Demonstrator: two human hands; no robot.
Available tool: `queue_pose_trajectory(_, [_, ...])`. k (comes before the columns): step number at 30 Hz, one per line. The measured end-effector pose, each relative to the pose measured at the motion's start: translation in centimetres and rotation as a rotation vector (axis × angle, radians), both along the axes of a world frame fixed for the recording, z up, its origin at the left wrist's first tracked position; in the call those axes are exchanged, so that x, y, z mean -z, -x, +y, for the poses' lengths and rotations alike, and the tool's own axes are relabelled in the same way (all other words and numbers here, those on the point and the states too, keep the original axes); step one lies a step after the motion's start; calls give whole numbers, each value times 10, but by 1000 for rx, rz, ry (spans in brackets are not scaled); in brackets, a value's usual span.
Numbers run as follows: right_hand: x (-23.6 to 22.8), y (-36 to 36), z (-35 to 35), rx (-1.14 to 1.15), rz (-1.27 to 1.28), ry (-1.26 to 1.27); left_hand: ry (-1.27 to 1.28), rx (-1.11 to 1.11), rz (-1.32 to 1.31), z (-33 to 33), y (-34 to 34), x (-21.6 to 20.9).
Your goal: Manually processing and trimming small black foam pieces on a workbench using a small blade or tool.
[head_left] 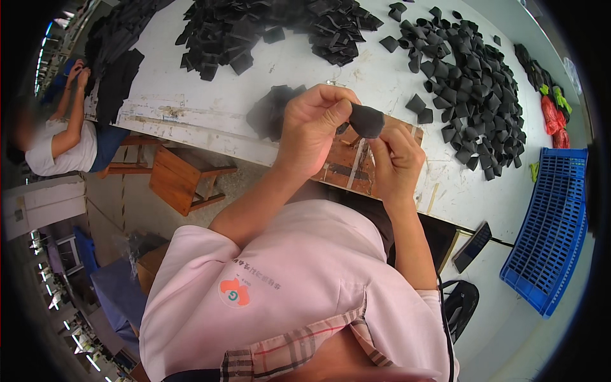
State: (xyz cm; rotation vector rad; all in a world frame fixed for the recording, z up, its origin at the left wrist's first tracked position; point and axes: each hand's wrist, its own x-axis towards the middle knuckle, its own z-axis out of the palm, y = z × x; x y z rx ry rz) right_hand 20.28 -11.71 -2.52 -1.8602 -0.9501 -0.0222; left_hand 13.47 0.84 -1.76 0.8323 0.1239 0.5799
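Between my hands, above the table's near edge, is a small black fabric piece (367, 121), folded or tube-like. My left hand (315, 124) pinches its left end between thumb and fingers. The fingers of my right hand (398, 159) are closed at its lower right edge. Behind my left hand lies a small stack of black fabric pieces (267, 113), partly hidden by the hand. Under my hands a brown wooden board (347, 167) with worn strips sits at the table edge.
Large heaps of black pieces lie on the white table (210, 105): a flat pile (223, 38) at the back and a pile of shaped pieces (477, 95) at right. A blue plastic crate (547, 229) stands far right. A wooden stool (181, 178) and a seated person (63, 140) are at left.
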Motion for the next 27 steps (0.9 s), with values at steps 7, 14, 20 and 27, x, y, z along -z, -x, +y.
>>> queue_pose_trajectory(7, [-52,-8,-6,-116,241,-84,25,27,-57,0,-2,3])
queue_pose_trajectory(14, [-56,0,8,-38,-100,-3,199,133,-125,2,-4,6])
queue_pose_trajectory(20, [-33,-3,11,-1,-339,31,167,143,-124,1,-1,14])
queue_pose_trajectory(27, [-18,-5,10,43,-357,-55,-104,34,-27,0,1,-3])
